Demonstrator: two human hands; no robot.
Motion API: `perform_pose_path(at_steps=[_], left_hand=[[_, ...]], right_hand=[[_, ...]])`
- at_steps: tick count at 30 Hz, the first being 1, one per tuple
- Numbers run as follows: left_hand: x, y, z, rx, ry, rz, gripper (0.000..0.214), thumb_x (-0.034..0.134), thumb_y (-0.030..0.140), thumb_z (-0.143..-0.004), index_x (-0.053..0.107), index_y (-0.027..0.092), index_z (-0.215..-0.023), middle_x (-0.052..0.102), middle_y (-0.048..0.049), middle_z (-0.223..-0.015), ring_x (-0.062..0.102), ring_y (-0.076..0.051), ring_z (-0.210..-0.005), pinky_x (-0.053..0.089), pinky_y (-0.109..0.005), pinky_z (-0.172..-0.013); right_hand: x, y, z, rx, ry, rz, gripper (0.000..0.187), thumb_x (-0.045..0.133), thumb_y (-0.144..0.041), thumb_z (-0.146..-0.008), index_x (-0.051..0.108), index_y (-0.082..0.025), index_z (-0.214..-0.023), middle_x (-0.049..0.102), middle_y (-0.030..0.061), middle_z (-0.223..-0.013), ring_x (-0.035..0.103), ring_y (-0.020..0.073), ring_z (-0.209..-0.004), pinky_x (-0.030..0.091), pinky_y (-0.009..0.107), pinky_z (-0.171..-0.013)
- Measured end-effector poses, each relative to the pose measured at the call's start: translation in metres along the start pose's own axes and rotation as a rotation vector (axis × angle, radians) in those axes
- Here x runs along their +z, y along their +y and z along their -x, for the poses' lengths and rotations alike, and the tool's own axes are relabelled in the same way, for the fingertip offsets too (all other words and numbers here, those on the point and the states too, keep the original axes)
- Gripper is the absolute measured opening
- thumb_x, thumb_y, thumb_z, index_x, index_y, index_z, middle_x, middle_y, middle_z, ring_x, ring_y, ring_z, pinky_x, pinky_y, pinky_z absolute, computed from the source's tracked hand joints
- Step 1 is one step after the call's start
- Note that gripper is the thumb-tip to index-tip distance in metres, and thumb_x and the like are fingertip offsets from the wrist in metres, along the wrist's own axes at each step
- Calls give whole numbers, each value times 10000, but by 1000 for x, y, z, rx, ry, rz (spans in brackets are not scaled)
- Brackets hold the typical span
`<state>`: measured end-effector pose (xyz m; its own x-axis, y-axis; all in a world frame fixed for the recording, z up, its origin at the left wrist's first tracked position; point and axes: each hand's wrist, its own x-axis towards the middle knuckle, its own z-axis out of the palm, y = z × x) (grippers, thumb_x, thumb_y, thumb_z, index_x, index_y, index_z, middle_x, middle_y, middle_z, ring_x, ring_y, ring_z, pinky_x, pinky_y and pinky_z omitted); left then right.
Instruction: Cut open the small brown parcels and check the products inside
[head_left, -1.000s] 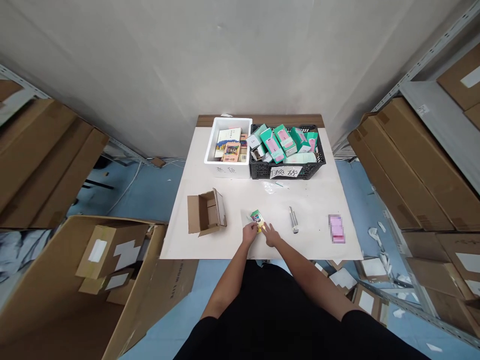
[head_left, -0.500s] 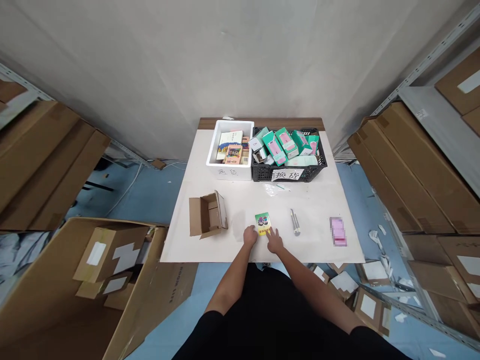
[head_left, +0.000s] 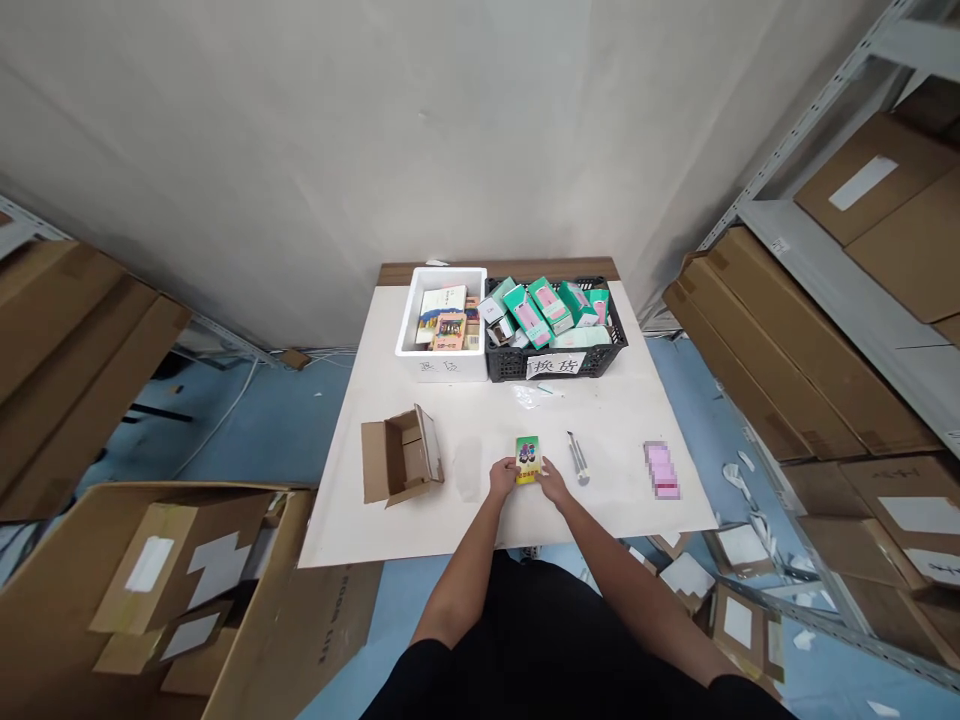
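A small green-and-yellow book (head_left: pixel 527 458) with cartoon figures on its cover is at the front middle of the table, between my hands. My left hand (head_left: pixel 502 476) grips its left edge with closed fingers. On the opposite edge, my right hand (head_left: pixel 553 482) has its thumb and fingers closed. A grey utility knife (head_left: pixel 578 460) lies to the right of the book. Left of my hands stands an opened cardboard box (head_left: pixel 405 455), its flaps spread and its visible inside bare. Between box and book lies a clear plastic piece (head_left: pixel 468 470).
At the back of the table (head_left: pixel 337 510), a white foam box (head_left: pixel 450 368) holds books, beside a black crate (head_left: pixel 551 368) of green-and-pink boxes. A blurred pink item (head_left: pixel 662 470) lies at right. A large carton (head_left: pixel 296 520) of parcels stands left; shelves of cartons (head_left: pixel 795 350) flank the right.
The view has shifted and tilted. My right hand has gone from resting on the book's lower part to gripping its right edge; the book now sits straighter between both hands.
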<state>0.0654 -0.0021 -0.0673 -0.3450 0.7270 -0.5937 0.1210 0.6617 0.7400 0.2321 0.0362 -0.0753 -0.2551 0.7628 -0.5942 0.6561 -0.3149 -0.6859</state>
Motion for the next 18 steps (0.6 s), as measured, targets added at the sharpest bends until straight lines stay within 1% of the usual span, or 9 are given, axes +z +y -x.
perform_pose_path(at_steps=[3,5,7,9,11,13,15,16,18], left_hand=[[-16,24,8,133,-49,137,480,690,299,-851,718,196,-1318,768,-52,-1065,737,-194,-953,602,-331,-848],[-34,45,13,234,-98,295,633,735,313,-827,634,209,-1443,743,-64,-1131,731,-196,-964,615,-361,-860],[-55,70,17,313,-116,423,725,780,321,-793,595,200,-1484,727,-85,-1163,728,-206,-963,624,-389,-865],[-75,95,23,359,-85,448,720,803,336,-779,619,180,-1458,726,-102,-1174,728,-213,-967,626,-394,-872],[-91,117,31,395,-34,397,663,808,349,-786,663,164,-1406,731,-119,-1184,730,-225,-984,624,-392,-881],[-100,135,42,454,71,307,581,807,353,-797,710,179,-1342,732,-125,-1230,731,-238,-1032,616,-393,-911],[-100,150,56,543,172,234,502,799,361,-812,746,210,-1288,727,-119,-1293,728,-250,-1092,599,-399,-965],[-97,157,63,589,184,217,481,797,372,-818,756,222,-1274,726,-115,-1317,725,-258,-1122,589,-406,-993],[-88,169,77,654,122,233,501,801,401,-822,753,227,-1289,726,-111,-1349,714,-278,-1177,570,-431,-1040]], right_hand=[[-29,-28,0,-58,46,-300,697,563,-354,-839,500,-162,-1506,736,139,-1261,717,274,-1162,572,420,-981],[-53,-55,3,-158,11,-471,620,659,-397,-774,605,-173,-1350,776,98,-1061,747,279,-1027,590,415,-920],[-75,-84,9,-258,-38,-594,569,763,-431,-701,653,-201,-1209,776,65,-970,749,277,-951,596,401,-862],[-93,-111,19,-324,-82,-654,570,834,-445,-651,660,-224,-1147,779,61,-995,748,272,-944,594,380,-820],[-106,-134,30,-363,-121,-677,597,869,-454,-628,658,-236,-1142,784,76,-1068,749,275,-967,592,365,-793],[-113,-150,41,-388,-125,-695,607,876,-461,-629,662,-235,-1151,779,98,-1144,754,282,-980,594,365,-780],[-116,-162,50,-424,-85,-707,587,871,-463,-643,684,-222,-1144,768,117,-1200,758,292,-984,603,394,-804],[-116,-167,54,-453,-67,-707,575,871,-460,-648,701,-216,-1140,763,123,-1221,757,301,-1005,605,418,-839],[-113,-176,62,-535,-72,-690,575,880,-446,-642,737,-219,-1151,746,123,-1277,729,329,-1122,584,472,-956]])
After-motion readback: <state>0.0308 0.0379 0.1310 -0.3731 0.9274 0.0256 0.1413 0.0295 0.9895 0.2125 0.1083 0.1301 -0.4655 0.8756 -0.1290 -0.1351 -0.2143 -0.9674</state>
